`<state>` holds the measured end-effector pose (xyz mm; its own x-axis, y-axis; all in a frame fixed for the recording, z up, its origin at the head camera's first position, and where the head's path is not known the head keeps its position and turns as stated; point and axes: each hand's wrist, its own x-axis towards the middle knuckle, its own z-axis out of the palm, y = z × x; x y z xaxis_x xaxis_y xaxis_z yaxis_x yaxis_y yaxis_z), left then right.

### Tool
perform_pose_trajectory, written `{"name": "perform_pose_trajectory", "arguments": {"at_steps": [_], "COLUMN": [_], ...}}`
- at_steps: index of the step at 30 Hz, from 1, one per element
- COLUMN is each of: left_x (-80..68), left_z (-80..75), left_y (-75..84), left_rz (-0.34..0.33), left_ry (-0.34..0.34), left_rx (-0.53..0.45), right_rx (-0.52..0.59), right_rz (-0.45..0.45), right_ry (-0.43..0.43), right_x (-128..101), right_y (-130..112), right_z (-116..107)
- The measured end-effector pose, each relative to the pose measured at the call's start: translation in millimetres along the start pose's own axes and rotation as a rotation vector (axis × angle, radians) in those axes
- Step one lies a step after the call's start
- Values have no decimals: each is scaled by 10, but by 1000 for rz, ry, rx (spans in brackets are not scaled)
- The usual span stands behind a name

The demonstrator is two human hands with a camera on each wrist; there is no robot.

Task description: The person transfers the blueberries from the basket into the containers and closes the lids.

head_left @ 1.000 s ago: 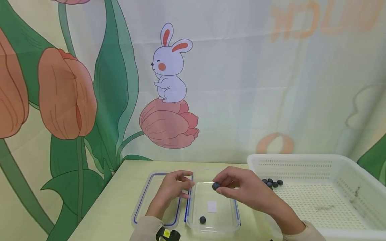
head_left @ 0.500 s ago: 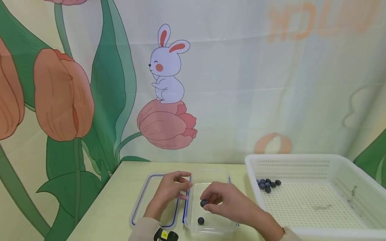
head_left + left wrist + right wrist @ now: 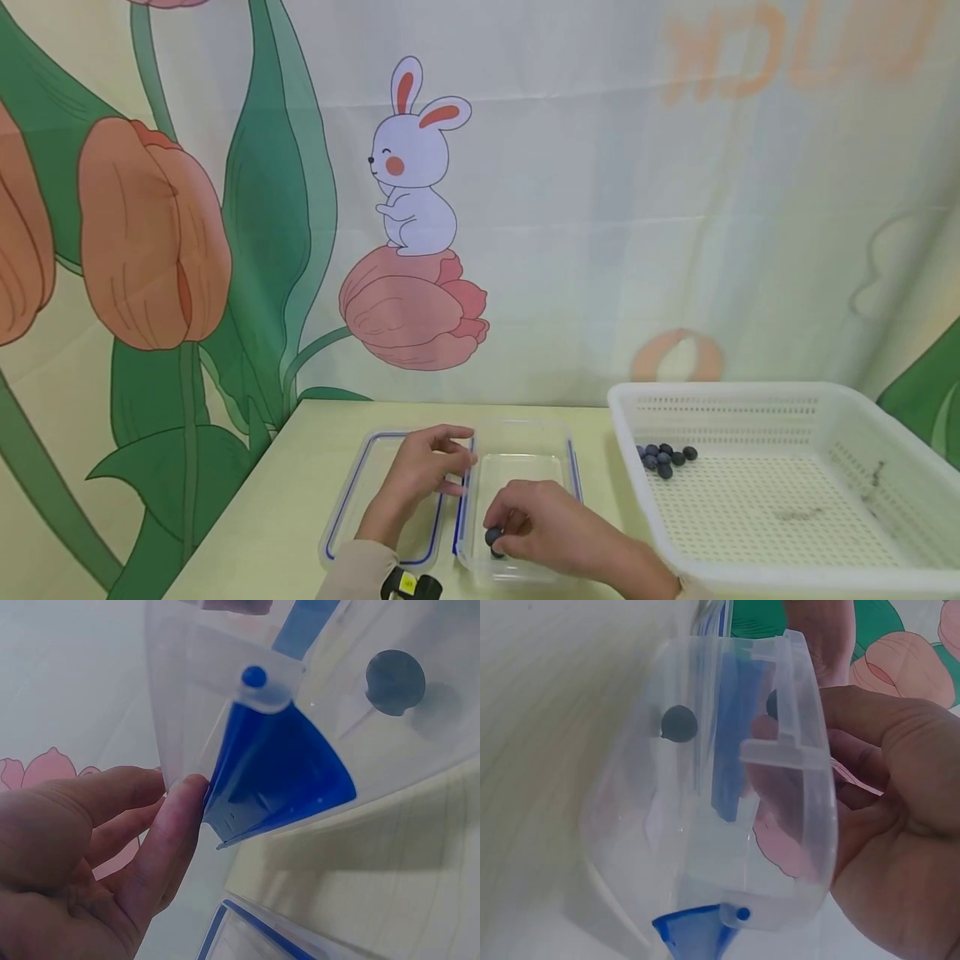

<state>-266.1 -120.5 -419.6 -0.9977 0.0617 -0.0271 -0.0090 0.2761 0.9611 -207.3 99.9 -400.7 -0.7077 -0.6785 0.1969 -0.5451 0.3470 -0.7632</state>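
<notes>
A clear plastic container [image 3: 525, 435] with blue clasps [image 3: 277, 772] stands on the table. My right hand [image 3: 540, 525] is down inside it near the front, fingers curled round a dark blueberry [image 3: 493, 536]; the right wrist view shows that blueberry [image 3: 772, 703] through the wall at my right hand [image 3: 900, 825]. A second blueberry [image 3: 679, 724] lies loose on the container floor, and the left wrist view also shows this loose blueberry [image 3: 395, 681]. My left hand [image 3: 420, 475] holds the container's left rim, fingertips [image 3: 176, 802] against the wall beside the clasp.
A clear lid [image 3: 352, 500] with a blue seal lies flat left of the container, under my left hand. A white perforated basket [image 3: 787, 400] at the right holds several blueberries [image 3: 663, 458] in its far left corner. A printed curtain hangs behind the table [image 3: 300, 517].
My right hand has come down and toward me with the blueberry, from above the container's far end to low inside its front. The left hand stayed at the rim.
</notes>
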Motion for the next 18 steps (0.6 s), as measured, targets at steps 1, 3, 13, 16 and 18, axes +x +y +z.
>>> {"name": "perform_pose_trajectory", "arguments": {"at_steps": [1,3,13,16,18], "left_x": [0,1,11,13,14], "left_z": [1,2,8,8,10], "left_y": [1,1,-20,-19,-16], "left_rz": [-2,-4,3,0,-1], "left_ry": [1,2,11,12,10], "left_rx": [1,0,10,6,2], "right_rx": [-2,-6,-21,-33,-31], "right_rz": [3,7,11,-2,8], "right_ry": [-5,-13,-18,-14,-12], "right_x": [2,6,22,14,5], "right_y": [2,7,18,14,3], "right_z": [9,26,61,50,27]}}
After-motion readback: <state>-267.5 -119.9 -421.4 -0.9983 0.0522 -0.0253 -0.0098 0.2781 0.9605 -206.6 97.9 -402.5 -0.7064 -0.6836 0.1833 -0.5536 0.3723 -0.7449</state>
